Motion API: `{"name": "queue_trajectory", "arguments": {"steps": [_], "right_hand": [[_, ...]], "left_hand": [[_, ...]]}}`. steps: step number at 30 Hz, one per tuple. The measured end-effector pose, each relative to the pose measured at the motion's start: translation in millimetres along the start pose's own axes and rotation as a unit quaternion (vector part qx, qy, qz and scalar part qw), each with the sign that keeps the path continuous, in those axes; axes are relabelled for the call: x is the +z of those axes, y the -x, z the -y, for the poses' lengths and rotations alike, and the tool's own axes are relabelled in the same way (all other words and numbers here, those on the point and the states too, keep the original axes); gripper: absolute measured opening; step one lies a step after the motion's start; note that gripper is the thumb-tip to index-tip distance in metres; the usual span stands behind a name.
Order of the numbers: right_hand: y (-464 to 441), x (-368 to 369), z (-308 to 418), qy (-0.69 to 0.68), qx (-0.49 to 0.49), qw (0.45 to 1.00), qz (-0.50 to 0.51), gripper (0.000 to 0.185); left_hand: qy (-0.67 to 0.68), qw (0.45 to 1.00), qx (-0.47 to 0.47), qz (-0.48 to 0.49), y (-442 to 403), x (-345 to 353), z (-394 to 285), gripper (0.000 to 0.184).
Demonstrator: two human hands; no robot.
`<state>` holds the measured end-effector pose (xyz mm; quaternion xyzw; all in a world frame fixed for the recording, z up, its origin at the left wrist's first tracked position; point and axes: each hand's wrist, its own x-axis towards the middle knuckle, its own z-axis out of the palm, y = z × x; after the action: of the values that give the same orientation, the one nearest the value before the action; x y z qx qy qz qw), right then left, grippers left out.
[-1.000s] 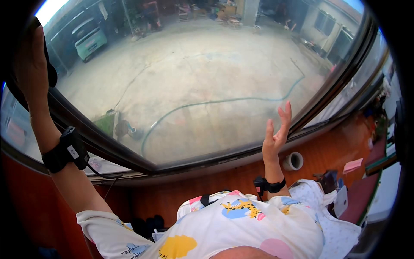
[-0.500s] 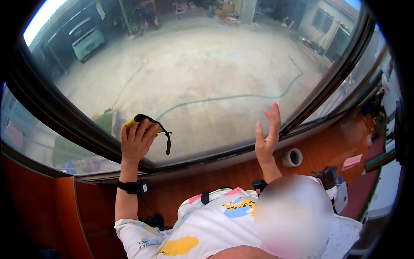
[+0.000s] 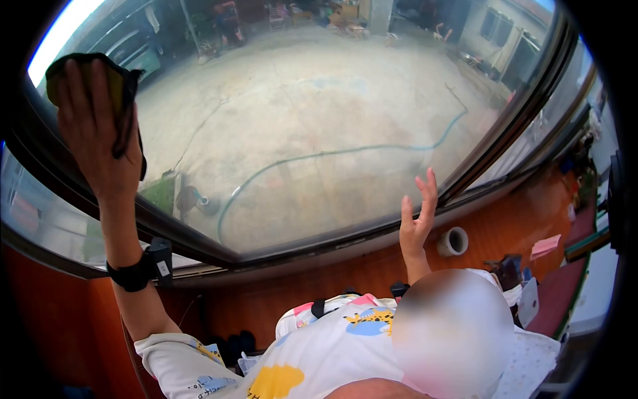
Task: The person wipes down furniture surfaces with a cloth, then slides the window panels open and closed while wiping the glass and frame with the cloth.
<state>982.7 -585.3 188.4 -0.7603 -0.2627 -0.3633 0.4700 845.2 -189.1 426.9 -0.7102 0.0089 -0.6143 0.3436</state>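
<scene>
Left hand: The left hand (image 3: pixel 109 149) is gripping the black-edged yellow-green cloth (image 3: pixel 118 86) under its extended fingers, apparently pressing it against the window pane (image 3: pixel 286 100).
Cloth position: The cloth is lying beneath the fingers and showing beyond their tips and on the thumb side, where its dark strap (image 3: pixel 122 133) is hanging; it is sitting near the upper part of the window frame (image 3: pixel 179 234).
Right hand: The right hand (image 3: pixel 417 229) is standing open, fingers raised and parted, holding nothing and being well apart from the cloth; whether it is touching the glass, one cannot tell.
Wiping technique: Judged from this pose, wiping well means spreading pressure evenly through palm and fingers, overlapping strokes, working closely along the frame edge, and tucking the strap clear of the wiping face.
Beyond the pane: A hose (image 3: pixel 319 154) is curving across the yard.
</scene>
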Motion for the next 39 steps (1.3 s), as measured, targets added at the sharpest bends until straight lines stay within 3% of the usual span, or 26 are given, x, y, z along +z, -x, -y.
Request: {"name": "queue_trajectory", "arguments": {"steps": [1, 6, 10, 12, 16, 20, 23, 26, 29, 30, 31, 35, 39], "right_hand": [[2, 1, -1, 0.001, 0.0, 1.0, 0.007, 0.037], [-4, 7, 10, -0.028, 0.006, 0.999, 0.018, 0.037], [-7, 8, 23, -0.072, -0.004, 0.997, 0.021, 0.036], [-3, 2, 19, -0.053, -0.01, 0.998, 0.028, 0.036], [5, 0, 1, -0.008, -0.001, 1.0, 0.029, 0.036], [9, -8, -8, -0.02, 0.013, 1.0, 0.003, 0.036], [9, -18, -11, -0.014, 0.022, 0.999, -0.022, 0.037], [18, -24, -24, -0.008, 0.046, 0.998, -0.036, 0.037], [27, -26, -31, -0.005, 0.065, 0.997, -0.029, 0.037], [29, -27, -34, 0.001, 0.067, 0.997, -0.021, 0.036], [31, -26, -35, 0.009, 0.07, 0.997, -0.012, 0.036], [28, -23, -28, 0.002, 0.094, 0.996, 0.014, 0.035], [30, -8, -8, -0.062, 0.082, 0.994, 0.021, 0.035]], "left_hand": [[0.017, 0.995, -0.026, 0.092, 41, -9, -32, 0.057], [0.119, 0.954, 0.055, 0.269, 259, -30, -181, 0.051], [0.084, 0.935, 0.164, 0.303, 297, -33, -187, 0.055], [0.074, 0.93, 0.207, 0.294, 261, -33, -167, 0.055], [0.095, 0.977, 0.049, 0.187, 115, -9, -72, 0.051], [0.019, 0.989, 0.142, 0.025, -93, 7, 42, 0.066], [0.116, 0.982, 0.058, 0.138, -192, -7, 64, 0.079], [-0.187, 0.972, 0.086, 0.109, -189, -1, 27, 0.08], [-0.472, 0.872, 0.107, 0.075, -156, 13, -14, 0.082], [-0.224, 0.968, 0.092, 0.059, -123, 19, -38, 0.068], [0.04, 0.996, 0.069, 0.04, -83, 24, -66, 0.057], [0.108, 0.976, 0.057, 0.182, 4, 4, -153, 0.059], [0.065, 0.946, 0.224, 0.224, 100, -7, -218, 0.061]]}}
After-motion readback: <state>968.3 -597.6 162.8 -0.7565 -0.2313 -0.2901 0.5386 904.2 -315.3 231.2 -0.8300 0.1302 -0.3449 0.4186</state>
